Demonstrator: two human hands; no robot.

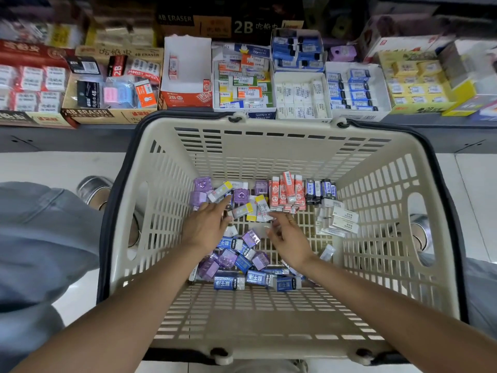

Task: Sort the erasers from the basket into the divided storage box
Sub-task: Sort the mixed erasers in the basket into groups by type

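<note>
Holding loose stock, basket (pixel 398 238): purple erasers (pixel 202 184) and yellow-ended erasers (pixel 220 191) far left, orange erasers (pixel 286 191) standing in a row at centre, dark blue erasers (pixel 321 190) beside them, white erasers (pixel 340 219) right, blue erasers (pixel 243 281) mixed with more purple ones along the near wall. Left hand (pixel 205 226): fingers straight, tips touching the yellow-ended pieces. Right hand (pixel 289 236): fingers loosely spread over the basket floor (whether it pinches anything, cannot tell). Shelf behind: brown carton (pixel 88 115) of bagged erasers, nearly empty orange box (pixel 185 99), mixed box (pixel 270 76), white box (pixel 304 118), blue box (pixel 376 76), yellow box (pixel 419 109).
</note>
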